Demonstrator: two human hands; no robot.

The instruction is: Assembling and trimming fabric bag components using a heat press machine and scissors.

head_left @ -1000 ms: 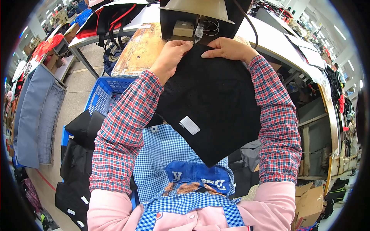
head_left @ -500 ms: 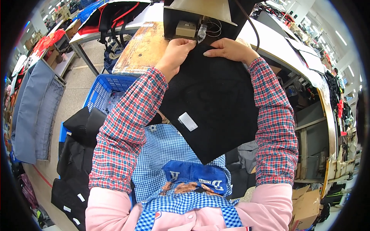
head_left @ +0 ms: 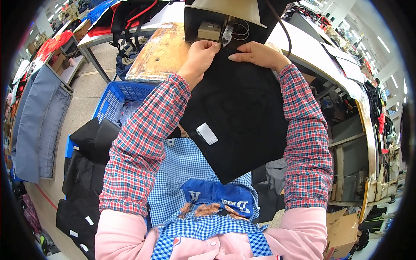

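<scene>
A black fabric panel hangs from my hands and reaches down over the front of my apron. On its left side sits a white label. My left hand pinches the top edge of the panel between thumb and fingers, right under the machine. A short way to the right, my right hand grips the same edge, its thumb on the near face and its fingers partly hidden. Just above the fingertips, a metal machine part with a clear wrapping comes down from the dark machine housing.
Left of the machine is a worn wooden board, with a blue plastic crate below it. Black fabric pieces with white labels are piled at my left. A cardboard box stands low at the right, near a table frame.
The black panel has shifted slightly left and its label a little up. My left hand has risen slightly toward the machine part; my right hand has barely moved.
</scene>
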